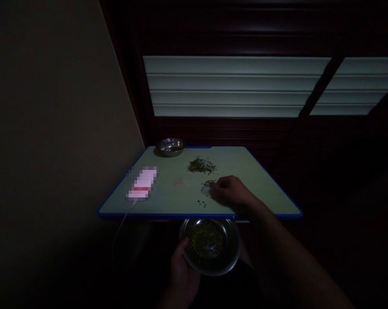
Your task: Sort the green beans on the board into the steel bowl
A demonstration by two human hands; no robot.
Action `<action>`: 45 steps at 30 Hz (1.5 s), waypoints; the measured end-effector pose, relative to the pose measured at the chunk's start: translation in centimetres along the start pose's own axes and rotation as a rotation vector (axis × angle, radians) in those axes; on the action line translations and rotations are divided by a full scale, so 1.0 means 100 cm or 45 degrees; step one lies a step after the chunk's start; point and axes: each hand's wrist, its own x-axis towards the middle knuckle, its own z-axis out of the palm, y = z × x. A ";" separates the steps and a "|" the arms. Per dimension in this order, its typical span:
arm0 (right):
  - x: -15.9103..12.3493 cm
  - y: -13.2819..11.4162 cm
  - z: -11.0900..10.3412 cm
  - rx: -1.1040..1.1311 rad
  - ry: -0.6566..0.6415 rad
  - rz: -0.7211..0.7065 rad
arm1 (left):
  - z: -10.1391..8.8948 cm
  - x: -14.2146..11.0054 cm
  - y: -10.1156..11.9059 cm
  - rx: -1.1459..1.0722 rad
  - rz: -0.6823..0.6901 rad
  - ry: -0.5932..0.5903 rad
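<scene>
My left hand (184,274) grips the side of a steel bowl (234,251) just below the table's front edge, thumb over the rim. Small green beans (205,240), mung beans by their look, cover much of the bowl's bottom. Over the table, my right hand (233,190) is closed on a small, clear, flat scraper-like piece (206,190), whose exact kind is hard to make out. A few beans (209,182) lie against that piece, and several loose ones are scattered nearer the front edge. Farther back is a larger bean pile (200,165) with something whitish mixed in at its right.
A second steel bowl (171,148) stands at the table's back left corner. On the left lies a phone (142,183), blurred out, with a white cable (124,219) hanging over the front edge. A faint pale patch (180,183) marks the blue-edged tabletop (264,189).
</scene>
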 end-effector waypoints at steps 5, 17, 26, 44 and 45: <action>-0.002 -0.005 0.002 0.163 -0.080 0.040 | 0.002 -0.002 0.000 -0.004 0.010 -0.005; -0.018 0.003 -0.017 0.024 -0.047 0.122 | 0.005 -0.005 0.000 0.067 -0.026 0.021; -0.027 -0.025 0.008 -0.242 0.116 0.167 | 0.005 -0.004 0.001 0.054 -0.020 0.009; 0.010 -0.010 0.006 0.163 -0.187 -0.084 | 0.007 -0.006 0.002 0.006 0.031 0.016; 0.010 -0.011 0.008 0.183 -0.208 -0.078 | 0.007 -0.006 0.002 -0.002 0.040 0.006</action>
